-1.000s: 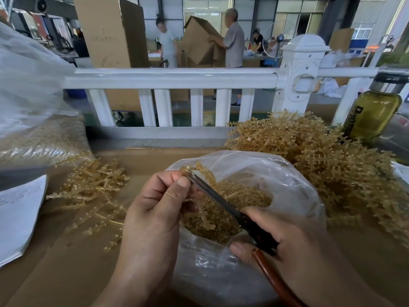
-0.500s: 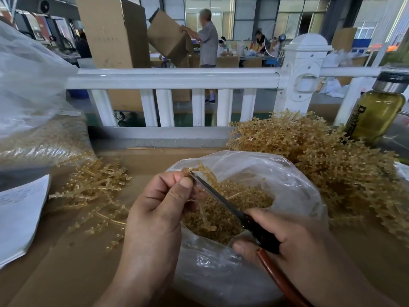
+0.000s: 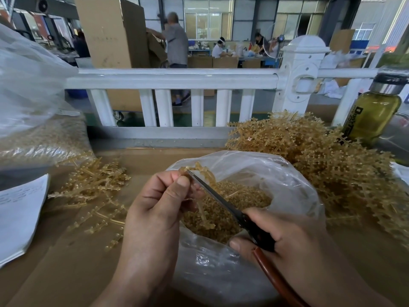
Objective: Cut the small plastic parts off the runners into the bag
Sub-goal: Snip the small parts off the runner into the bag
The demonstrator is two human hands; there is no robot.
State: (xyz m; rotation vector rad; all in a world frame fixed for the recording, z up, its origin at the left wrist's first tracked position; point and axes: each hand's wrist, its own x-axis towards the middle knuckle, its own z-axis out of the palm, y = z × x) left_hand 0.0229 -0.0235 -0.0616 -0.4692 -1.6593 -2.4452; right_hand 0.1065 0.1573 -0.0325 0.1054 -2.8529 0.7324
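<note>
Over the open clear bag [image 3: 294,187], near the middle of the worktop [image 3: 66,273], the left hand [image 3: 155,209] pinches a tan runner [image 3: 205,171] between thumb and fingers. The right hand [image 3: 287,240] grips the scissors [image 3: 223,201], whose blade tips are at the runner's top. Cut parts [image 3: 247,199] lie in the bag, and uncut runners [image 3: 332,165] are heaped on the right.

Scissors handle [image 3: 273,279] partly inside right hand [image 3: 303,244], end past bottom edge.

Bare left hand [image 3: 155,209], bare right hand [image 3: 294,238]
</note>
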